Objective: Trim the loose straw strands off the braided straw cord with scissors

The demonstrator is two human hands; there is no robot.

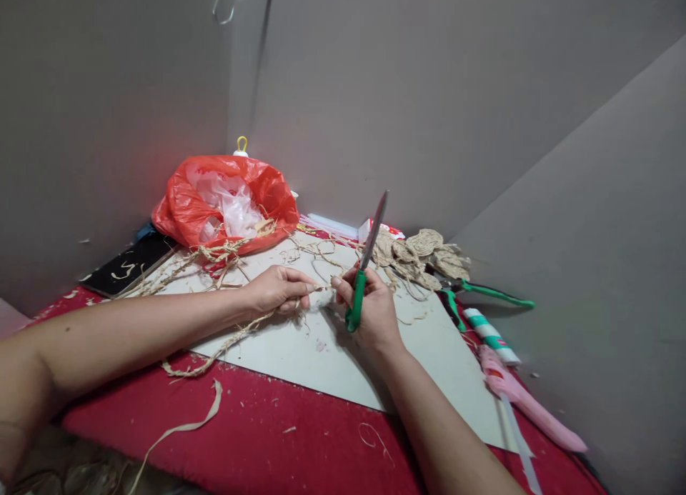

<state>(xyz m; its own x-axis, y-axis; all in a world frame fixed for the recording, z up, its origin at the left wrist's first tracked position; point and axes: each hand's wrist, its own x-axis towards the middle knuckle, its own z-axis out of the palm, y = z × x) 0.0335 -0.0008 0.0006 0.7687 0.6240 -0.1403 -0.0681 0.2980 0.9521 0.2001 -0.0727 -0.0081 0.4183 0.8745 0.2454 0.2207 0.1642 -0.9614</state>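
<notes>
My left hand (281, 289) is closed in a pinch on a braided straw cord (236, 340), whose length trails below my wrist to the near edge of the white board (316, 352). My right hand (372, 306) holds green-handled scissors (364, 277), their blades pointing up and away from the cord. The right thumb and a finger also pinch the cord's end, so a short stretch spans the two hands. The scissors' finger loops are partly hidden by the hand.
An orange-red plastic bag (187, 202) stands at the back left. Coiled straw pieces (426, 245) lie back right beside green-handled pliers (496, 293). A pink glue gun (525, 395) and a white-green roll (490, 334) line the right edge. A loose strip (198, 423) lies on the red cloth (300, 438).
</notes>
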